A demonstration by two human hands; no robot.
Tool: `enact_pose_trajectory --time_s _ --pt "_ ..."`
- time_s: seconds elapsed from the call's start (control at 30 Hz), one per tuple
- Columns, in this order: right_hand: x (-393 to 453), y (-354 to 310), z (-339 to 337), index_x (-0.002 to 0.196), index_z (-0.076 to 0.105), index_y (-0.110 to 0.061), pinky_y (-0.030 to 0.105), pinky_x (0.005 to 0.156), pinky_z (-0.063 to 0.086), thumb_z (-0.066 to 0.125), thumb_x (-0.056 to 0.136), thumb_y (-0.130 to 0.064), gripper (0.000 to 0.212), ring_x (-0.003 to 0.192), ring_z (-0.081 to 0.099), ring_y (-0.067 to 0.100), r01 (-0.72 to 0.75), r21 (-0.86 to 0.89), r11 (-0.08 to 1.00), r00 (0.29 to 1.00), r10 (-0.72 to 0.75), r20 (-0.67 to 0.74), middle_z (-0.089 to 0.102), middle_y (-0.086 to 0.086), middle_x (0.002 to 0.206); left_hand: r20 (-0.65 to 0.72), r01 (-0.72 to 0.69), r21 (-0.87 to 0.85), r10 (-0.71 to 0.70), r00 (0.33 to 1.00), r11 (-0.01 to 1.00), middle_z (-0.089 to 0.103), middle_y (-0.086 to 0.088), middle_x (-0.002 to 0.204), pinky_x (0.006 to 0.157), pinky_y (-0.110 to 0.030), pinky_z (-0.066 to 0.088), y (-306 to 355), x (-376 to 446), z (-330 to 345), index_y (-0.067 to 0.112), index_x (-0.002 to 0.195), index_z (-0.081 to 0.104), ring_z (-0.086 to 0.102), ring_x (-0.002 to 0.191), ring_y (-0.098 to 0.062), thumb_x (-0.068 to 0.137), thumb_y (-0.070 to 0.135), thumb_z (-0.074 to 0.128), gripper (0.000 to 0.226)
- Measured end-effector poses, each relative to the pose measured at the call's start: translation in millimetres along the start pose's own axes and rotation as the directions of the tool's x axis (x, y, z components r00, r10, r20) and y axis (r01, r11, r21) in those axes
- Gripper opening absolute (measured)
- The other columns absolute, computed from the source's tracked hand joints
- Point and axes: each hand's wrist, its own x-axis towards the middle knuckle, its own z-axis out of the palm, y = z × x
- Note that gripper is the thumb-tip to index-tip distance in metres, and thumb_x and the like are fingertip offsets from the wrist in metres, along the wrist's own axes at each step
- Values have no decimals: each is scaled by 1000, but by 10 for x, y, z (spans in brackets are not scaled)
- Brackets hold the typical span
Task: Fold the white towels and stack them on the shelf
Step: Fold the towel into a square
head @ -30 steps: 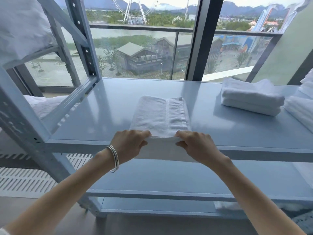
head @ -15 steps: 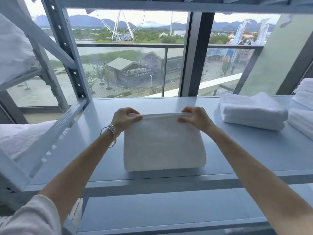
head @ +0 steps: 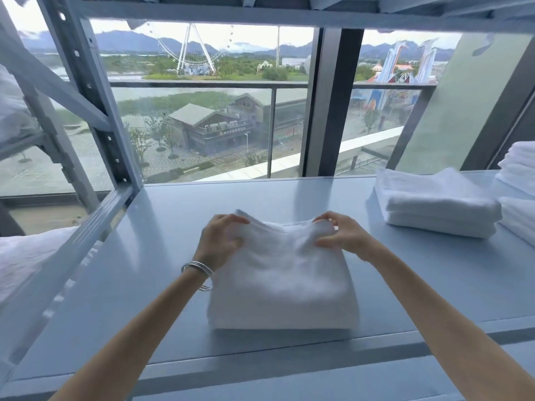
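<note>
On the grey-blue shelf (head: 162,256), seen from the head camera, we are holding a folded white towel (head: 282,287) that is lying flat near the front edge of the board. Our left hand (head: 218,240) is gripping the far left corner of the towel, fingers curled over the top and thumb tucked against the cloth, with thin silver bangles (head: 199,270) sitting on that wrist. Our right hand (head: 337,234) is pinching the far right corner of the towel in the same way, fingertips bunching the fabric. The far edge of the towel is lifting slightly between the two hands, while its near edge is resting on the shelf. To the right of the towel, well apart from it, a stack of folded towels (head: 437,206) is sitting on the same shelf, and just beyond that stack more white towels (head: 518,180) are piling up at the frame's edge. Behind the towel, a window (head: 202,111) is showing buildings and a ferris wheel.
</note>
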Motion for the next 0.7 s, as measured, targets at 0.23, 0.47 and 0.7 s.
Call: enact_pose_trajectory --time_s 0.23,0.47,0.7 --pt "454 168 332 146 16 -17 28 82 42 70 82 -24 84 107 52 32 -244 -211 947 969 227 -103 41 19 130 181 265 74 -274 944 961 37 -19 137 99 -20 28 -232 459 305 18 134 47 34 130 -23 85 12 64 52" --pt "504 225 320 120 55 -10 32 89 43 72 76 -12 47 107 54 28 -90 -205 975 910 -3 -414 56 13 118 -73 168 5 -167 983 986 58 -5 110 80 -7 31 -277 393 294 15 88 75 54 96 -15 77 -8 58 30" --pt "154 205 665 122 57 1 53 105 33 58 88 -26 43 130 41 38 145 -744 652 925 -356 -132 44 23 138 249 -37 678 -183 951 734 -24 -3 154 114 -51 -2 -168 290 460 20 148 19 -15 143 -30 99 44 30 56"
